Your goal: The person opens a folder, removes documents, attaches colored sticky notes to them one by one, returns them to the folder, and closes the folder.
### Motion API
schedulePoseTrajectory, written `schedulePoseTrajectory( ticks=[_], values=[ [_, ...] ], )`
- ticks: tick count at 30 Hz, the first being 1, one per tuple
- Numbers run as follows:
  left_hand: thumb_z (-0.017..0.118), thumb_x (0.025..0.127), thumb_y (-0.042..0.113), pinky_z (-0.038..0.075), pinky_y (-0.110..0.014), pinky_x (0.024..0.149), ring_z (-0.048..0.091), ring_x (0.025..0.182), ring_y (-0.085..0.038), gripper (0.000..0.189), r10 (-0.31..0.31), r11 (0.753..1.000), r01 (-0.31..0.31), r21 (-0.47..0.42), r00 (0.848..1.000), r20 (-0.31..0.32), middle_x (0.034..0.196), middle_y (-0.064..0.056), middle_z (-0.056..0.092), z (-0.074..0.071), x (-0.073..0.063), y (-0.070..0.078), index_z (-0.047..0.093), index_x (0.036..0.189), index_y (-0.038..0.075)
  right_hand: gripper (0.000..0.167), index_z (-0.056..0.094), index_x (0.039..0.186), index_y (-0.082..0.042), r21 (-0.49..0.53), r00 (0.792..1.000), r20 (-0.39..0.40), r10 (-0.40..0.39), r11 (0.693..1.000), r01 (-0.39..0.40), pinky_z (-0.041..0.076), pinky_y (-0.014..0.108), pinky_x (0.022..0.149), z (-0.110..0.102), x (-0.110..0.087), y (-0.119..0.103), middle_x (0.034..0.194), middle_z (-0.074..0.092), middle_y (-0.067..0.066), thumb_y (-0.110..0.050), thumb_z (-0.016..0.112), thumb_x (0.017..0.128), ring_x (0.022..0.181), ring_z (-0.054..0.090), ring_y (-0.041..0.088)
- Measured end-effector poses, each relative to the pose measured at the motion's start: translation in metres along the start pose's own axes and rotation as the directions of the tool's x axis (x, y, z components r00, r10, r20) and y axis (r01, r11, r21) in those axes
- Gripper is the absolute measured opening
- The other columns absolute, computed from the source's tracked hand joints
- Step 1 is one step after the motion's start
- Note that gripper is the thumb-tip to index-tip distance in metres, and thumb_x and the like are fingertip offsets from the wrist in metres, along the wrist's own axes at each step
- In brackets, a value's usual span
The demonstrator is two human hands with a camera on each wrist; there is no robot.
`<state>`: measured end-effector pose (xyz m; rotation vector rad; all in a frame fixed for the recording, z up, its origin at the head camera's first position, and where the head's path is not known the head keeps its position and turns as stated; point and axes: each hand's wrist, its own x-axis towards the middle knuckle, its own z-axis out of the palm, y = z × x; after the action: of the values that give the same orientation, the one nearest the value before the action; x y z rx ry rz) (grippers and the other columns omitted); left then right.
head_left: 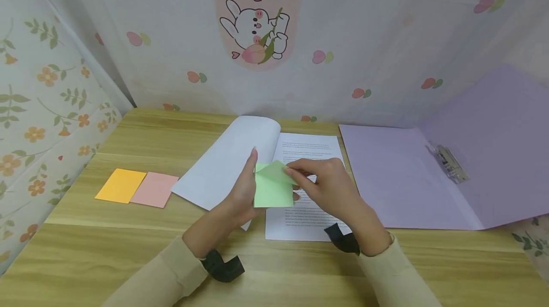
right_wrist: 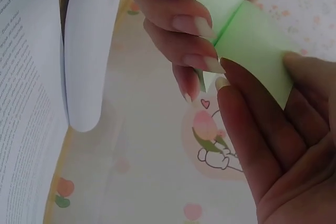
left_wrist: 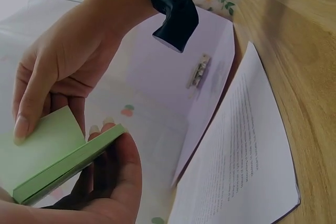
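Observation:
My left hand [head_left: 241, 192] grips a light green sticky note pad [head_left: 273, 195] from its side and underneath, above the papers. With thumb and fingers my right hand [head_left: 328, 185] pinches the top sheet [right_wrist: 260, 51] of the pad at its edge and bends it up. In the left wrist view the pad's thick edge [left_wrist: 68, 166] shows, the raised sheet standing away from it. Below both hands lies a stack of printed paper [head_left: 315, 223], its upper pages [head_left: 231, 164] folded over to the left.
An orange pad [head_left: 120, 186] and a pink pad [head_left: 155, 189] lie side by side on the wooden table [head_left: 86, 259] at the left. To the right stands a purple folder [head_left: 399, 178], spread open, with a metal clip [head_left: 448, 163]. A patterned cloth [head_left: 364, 35] hangs behind.

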<state>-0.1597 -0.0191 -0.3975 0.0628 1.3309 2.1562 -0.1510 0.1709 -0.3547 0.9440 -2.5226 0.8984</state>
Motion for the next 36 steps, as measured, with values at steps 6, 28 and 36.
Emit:
schedulePoseTrajectory(
  ticks=[6,28,36],
  values=[
    [0.008,0.098,0.075,0.06,-0.035,0.082,0.068,0.09,-0.02,0.085,0.026,0.998,-0.021,-0.066,0.997,0.073,0.11,-0.004,0.064,0.002,0.0,0.0,0.042,0.142,0.011,0.012,0.079,0.1,-0.003,0.088,0.993,-0.068,0.091,0.993,-0.085,0.06,0.025,0.067,-0.002,0.001,0.003,0.09,0.079,0.008,-0.009,0.074,0.091,0.071,0.074,0.012],
    [0.017,0.098,0.076,0.059,-0.039,0.086,0.07,0.091,-0.021,0.098,-0.024,0.994,0.033,-0.104,0.996,0.087,0.11,-0.005,0.072,-0.008,-0.002,0.001,0.045,0.139,-0.009,0.017,0.077,0.103,0.002,0.185,0.901,-0.267,0.343,0.935,-0.301,0.054,0.012,0.061,-0.028,0.001,0.023,0.088,0.077,0.019,-0.011,0.07,0.095,0.065,0.066,-0.004],
    [0.026,0.105,0.049,0.059,-0.038,0.086,0.074,0.09,-0.027,0.071,0.004,0.998,0.003,-0.059,0.993,0.12,0.105,-0.011,0.074,-0.021,-0.007,0.01,0.04,0.143,-0.009,0.019,0.077,0.106,0.001,0.165,0.879,-0.296,0.373,0.927,-0.337,0.05,0.006,0.066,-0.036,0.001,0.027,0.094,0.078,0.018,-0.014,0.07,0.096,0.071,0.062,-0.008]
  ],
)
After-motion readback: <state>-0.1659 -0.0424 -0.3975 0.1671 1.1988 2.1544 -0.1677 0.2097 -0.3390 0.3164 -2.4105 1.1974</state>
